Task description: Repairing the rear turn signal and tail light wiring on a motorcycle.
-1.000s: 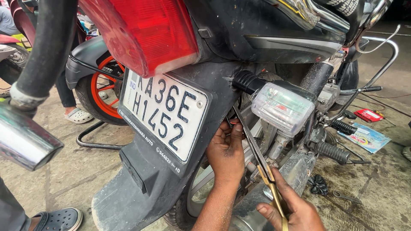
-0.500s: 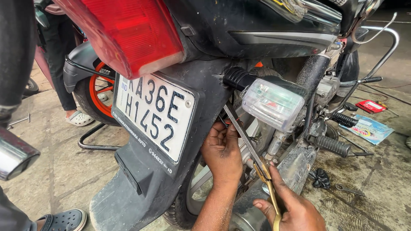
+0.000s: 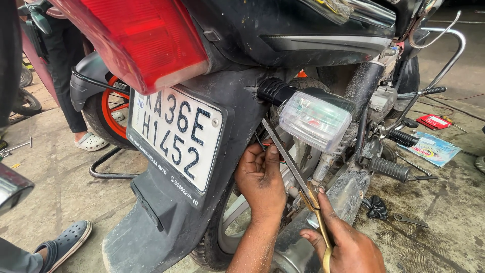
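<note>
Left hand (image 3: 261,178) raised, fingers curled; right hand (image 3: 348,242) low, gripping.

Left hand (image 3: 261,178) behind rear mudguard (image 3: 202,202), right hand (image 3: 346,242) gripping screwdriver (image 3: 295,174)

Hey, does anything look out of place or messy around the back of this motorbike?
Yes: loose things lie scattered on the wet, stained concrete floor to the right: a small metal tool, a black rag, a blue packet and a red packet. The bike itself shows no clear damage.
</note>
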